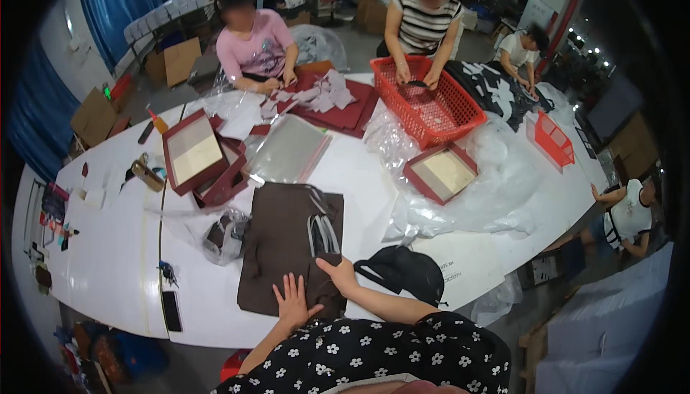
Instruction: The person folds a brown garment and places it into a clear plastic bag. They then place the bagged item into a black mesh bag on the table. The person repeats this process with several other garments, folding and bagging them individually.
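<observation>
A stack of dark brown, flat cloth-like pieces (pixel 277 229) lies on the table right in front of me. My left hand (pixel 292 306) rests flat on its lower part, fingers spread. At the stack's right edge is my right hand (pixel 339 276), thumb apart over the brown surface; its other fingers are partly hidden, and I see nothing held in it. Just beyond that thumb, looped grey-and-black strips (pixel 323 234) lie on the stack. A black bag-like item (pixel 402 273) sits beside my right forearm.
Clear plastic sleeves (pixel 291 151) and maroon boxes (pixel 192 151) lie beyond the stack. A red basket (pixel 431 99), another maroon box (pixel 442 171) and crumpled plastic film (pixel 496 178) are farther right. A phone (pixel 171 311) and keys (pixel 167 272) are at left. Several people work around the table.
</observation>
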Motion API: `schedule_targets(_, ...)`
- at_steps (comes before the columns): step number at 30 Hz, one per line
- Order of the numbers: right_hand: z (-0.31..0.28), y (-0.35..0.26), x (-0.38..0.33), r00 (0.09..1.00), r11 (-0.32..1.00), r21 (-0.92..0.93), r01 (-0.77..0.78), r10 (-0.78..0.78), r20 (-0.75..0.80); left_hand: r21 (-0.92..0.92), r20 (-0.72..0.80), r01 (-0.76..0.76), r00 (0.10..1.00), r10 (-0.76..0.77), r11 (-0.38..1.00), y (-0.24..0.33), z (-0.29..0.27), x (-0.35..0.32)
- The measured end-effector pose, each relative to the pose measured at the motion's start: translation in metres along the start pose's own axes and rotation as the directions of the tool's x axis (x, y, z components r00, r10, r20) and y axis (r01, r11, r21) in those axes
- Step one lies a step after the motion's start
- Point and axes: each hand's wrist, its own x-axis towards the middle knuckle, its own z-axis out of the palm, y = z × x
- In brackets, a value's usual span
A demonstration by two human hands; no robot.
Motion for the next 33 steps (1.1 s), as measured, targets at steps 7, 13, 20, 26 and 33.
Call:
schedule_targets(7, -0.017, 0.056, 0.032, 0.982, 0.995, 0.092, -0.027, 0.044, -0.185, -0.479, 0.203, -0.025, 0.969, 0.139, 0.877, 0.013, -0.069, 0.014)
schedule_targets(13, -0.008, 0.023, -0.001, 0.995, 0.995, 0.041, 0.094, -0.093, -0.034, -0.831, 0.387, 0.302, 0.917, 0.096, 0.467, 0.05, -0.039, 0.049)
schedule_targets(20, -0.016, 0.022, 0.023, 0.996, 0.996, -0.044, -0.079, 0.077, -0.049, -0.739, 0.516, 0.392, 0.852, 0.087, 0.547, 0.037, 0.018, 0.064)
schedule_targets(26, 0.004, 0.029, 0.062, 0.96, 0.917, -0.292, -0.273, 0.242, -0.139, -0.591, 0.617, 0.452, 0.787, 0.014, 0.668, 0.03, 0.016, 0.071)
schedule_targets(33, 0.011, 0.017, 0.084, 0.985, 0.733, -0.672, -0.102, 0.169, 0.035, -0.724, 0.312, 0.244, 0.95, -0.009, 0.645, 0.035, 0.025, 0.067)
